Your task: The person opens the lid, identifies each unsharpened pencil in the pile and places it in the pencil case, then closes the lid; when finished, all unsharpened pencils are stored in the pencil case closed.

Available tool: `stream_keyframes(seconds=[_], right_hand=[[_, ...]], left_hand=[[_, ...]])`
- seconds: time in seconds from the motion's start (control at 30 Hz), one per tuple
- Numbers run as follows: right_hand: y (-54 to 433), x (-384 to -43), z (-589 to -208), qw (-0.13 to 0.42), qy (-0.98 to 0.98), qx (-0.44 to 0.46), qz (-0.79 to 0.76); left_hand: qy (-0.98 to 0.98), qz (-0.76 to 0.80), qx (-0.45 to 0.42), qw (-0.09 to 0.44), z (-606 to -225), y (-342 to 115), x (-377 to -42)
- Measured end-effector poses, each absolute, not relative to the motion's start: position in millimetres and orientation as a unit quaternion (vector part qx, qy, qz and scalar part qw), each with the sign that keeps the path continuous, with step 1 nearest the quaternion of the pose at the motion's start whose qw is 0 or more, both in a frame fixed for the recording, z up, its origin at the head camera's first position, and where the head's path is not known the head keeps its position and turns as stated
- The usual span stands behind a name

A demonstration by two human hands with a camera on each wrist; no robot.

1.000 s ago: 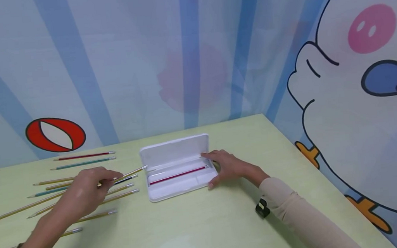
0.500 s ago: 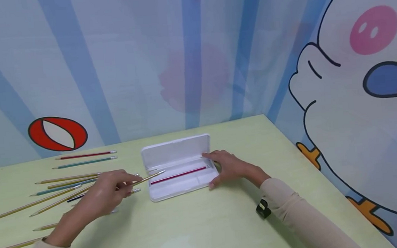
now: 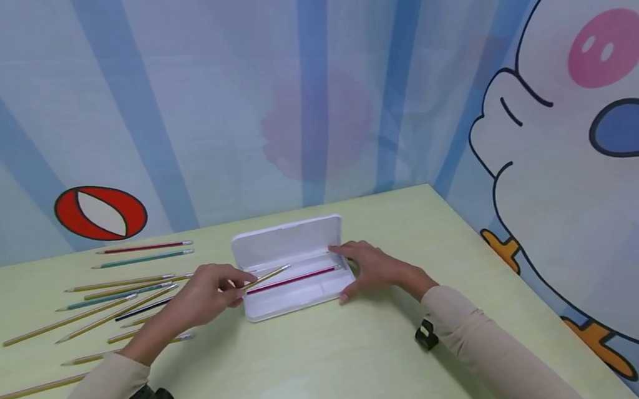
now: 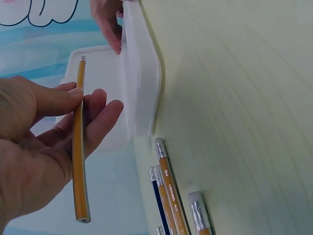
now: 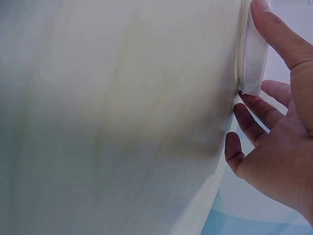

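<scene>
A white pencil case (image 3: 299, 302) lies open on the table, its lid raised at the back. One red pencil (image 3: 294, 280) rests inside. Between thumb and fingers, my left hand (image 3: 206, 296) pinches a yellow pencil (image 4: 79, 152) near its middle. That pencil's eraser end reaches over the left part of the case, tilted slightly up. My right hand (image 3: 370, 267) holds the case's right end, thumb at the front corner and a finger by the hinge. In the right wrist view, the fingers touch the end of the case (image 5: 253, 63).
Several loose pencils, mostly yellow, lie to the left, some crossing. A red pencil (image 3: 145, 247) and a teal pencil (image 3: 144, 259) lie apart near the back edge. A printed backdrop (image 3: 233, 106) rises behind the table (image 3: 332, 361).
My left hand has carried the yellow pencil rightward from the loose pencils, and its eraser end is now over the case. My right hand keeps its place on the case.
</scene>
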State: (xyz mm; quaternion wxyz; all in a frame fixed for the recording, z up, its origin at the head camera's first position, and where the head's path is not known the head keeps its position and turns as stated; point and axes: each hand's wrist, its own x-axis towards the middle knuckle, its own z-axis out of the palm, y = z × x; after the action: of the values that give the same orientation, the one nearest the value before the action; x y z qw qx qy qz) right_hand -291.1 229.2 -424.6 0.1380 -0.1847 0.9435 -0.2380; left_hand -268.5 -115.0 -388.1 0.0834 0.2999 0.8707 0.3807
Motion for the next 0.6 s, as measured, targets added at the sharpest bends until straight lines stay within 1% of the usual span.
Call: stream_keyframes(seconds=[0.27, 0.6], right_hand=[[231.4, -290.7, -423.0, 0.133, 0.943, -0.191, -0.239], [229.2, -289.8, -423.1, 0.135, 0.942, -0.187, -0.242]], left_hand=[[0.872, 0.359, 0.323, 0.081, -396.8, -96.8, -290.7], [0.885, 0.305, 0.347, 0.051, -406.9, -65.0, -304.0]])
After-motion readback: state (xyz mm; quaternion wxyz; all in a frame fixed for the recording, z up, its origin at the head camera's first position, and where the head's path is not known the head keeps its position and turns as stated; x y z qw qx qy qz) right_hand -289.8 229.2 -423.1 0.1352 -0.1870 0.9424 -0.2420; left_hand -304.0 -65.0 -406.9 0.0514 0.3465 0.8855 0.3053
